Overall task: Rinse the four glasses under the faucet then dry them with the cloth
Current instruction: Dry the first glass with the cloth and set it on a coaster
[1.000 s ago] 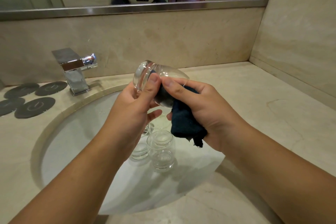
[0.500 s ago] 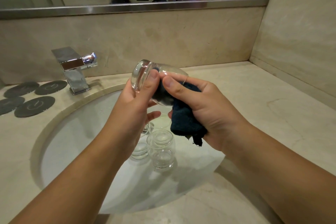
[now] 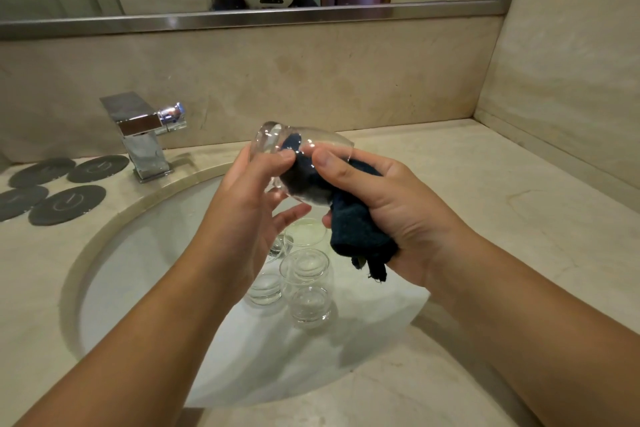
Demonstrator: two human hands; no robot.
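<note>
One glass (image 3: 301,156) is lying tilted in the air above the sink (image 3: 138,270) in the head view, its thick base pointing to 10 o'clock and its mouth to 4 o'clock. The left hand (image 3: 249,204) is gripping it near the base, fingers (image 3: 287,158) curled and clamped on the wall. The right hand (image 3: 391,204) is clutching the cloth (image 3: 360,236), fingers bunched tight on the dark fabric and pushing a wad of it in through the mouth, while the thumb is pressing on the outside near the rim. Three more glasses (image 3: 304,267) are standing upright and close together in the sink, at 6 o'clock of the held one. The faucet (image 3: 142,139) is sitting at 10 o'clock of the sink, with no water seen running. Four dark coasters (image 3: 69,204) are lying on the desk (image 3: 502,218) at 9 o'clock.

Drying looks to be under way. Doing it well probably means turning the glass with the left hand while the cloth is reaching the bottom corner, then wiping the outer wall. A firm but gentle grip seems wise, since wet glass is likely slippery and three others are standing directly below.
</note>
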